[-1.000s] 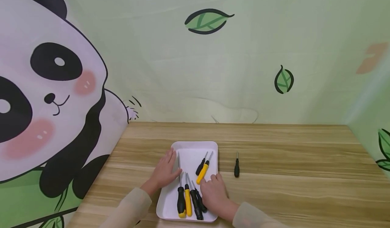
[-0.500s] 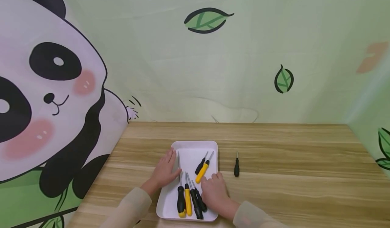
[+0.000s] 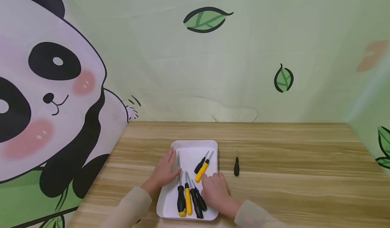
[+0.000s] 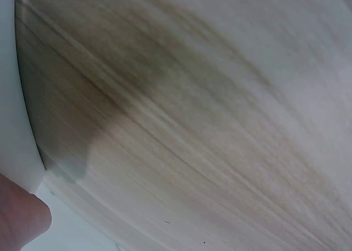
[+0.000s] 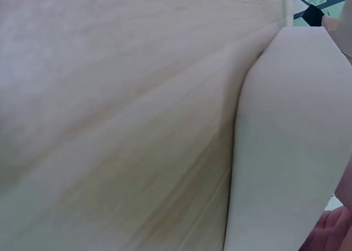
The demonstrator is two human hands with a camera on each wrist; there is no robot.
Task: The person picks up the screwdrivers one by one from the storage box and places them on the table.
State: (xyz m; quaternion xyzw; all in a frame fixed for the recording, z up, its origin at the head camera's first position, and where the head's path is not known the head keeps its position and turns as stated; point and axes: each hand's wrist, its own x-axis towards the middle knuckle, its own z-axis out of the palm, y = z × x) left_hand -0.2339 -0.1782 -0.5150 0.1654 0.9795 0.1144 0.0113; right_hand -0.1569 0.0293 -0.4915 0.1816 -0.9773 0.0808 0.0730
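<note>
In the head view, a white tray [image 3: 195,146] holds several screwdrivers. My left hand [image 3: 166,168] lies along its left rim, fingers straight, the thumb reaching inside. My right hand [image 3: 216,191] is at the right rim with curled fingers, nothing visible in its grasp, its front right by the handle end of a yellow screwdriver [image 3: 202,171]. A small black screwdriver [image 3: 199,165] lies against the yellow one. Nearer the front lie a long black-and-yellow screwdriver [image 3: 181,201], another yellow screwdriver [image 3: 188,201] and two black ones. The right wrist view shows the curled fingers [image 5: 330,232] behind the tray wall.
On the wooden table [image 3: 289,174], right of the tray, lies a small black screwdriver [image 3: 236,167]. Behind the table hangs a green backdrop [image 3: 243,52] with a printed panda [image 3: 61,103] on its left and printed leaves.
The yellow screwdriver beside my right hand and the black one against it have shifted slightly left inside the tray, their handles swinging away from the hand. My left hand stays put.
</note>
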